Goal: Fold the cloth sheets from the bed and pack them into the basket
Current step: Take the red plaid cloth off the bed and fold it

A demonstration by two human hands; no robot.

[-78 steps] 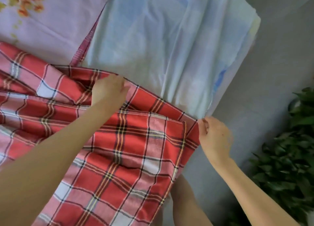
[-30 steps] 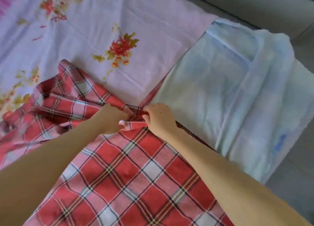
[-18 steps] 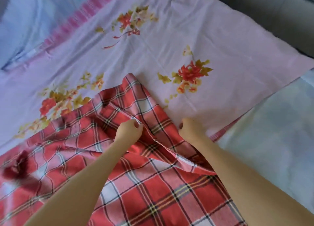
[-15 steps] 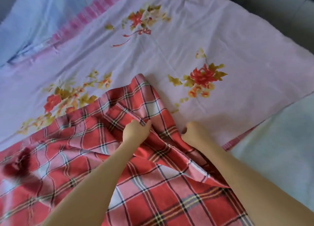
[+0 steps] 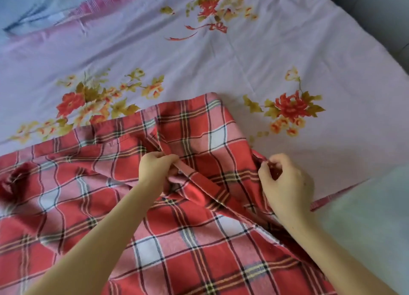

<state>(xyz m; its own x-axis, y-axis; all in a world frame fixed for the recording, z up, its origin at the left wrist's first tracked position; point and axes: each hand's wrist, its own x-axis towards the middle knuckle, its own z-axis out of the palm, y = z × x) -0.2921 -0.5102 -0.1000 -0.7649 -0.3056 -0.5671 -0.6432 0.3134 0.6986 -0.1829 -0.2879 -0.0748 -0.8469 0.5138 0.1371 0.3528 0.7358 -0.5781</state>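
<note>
Folding step: left hand (image 5: 156, 169) pinches the plaid sheet (image 5: 177, 239) hem; right hand (image 5: 282, 184) grips its edge alongside. Next, likely: draw the edge taut.

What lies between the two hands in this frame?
In the head view, only the red plaid sheet spans between the left hand and the right hand; both grip it.

Plaid sheet (image 5: 177, 239) (rumpled) on floral bed (image 5: 221, 57)

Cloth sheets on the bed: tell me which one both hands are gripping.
The red plaid sheet; left hand and right hand pinch its edges. The floral sheet lies flat, untouched.
</note>
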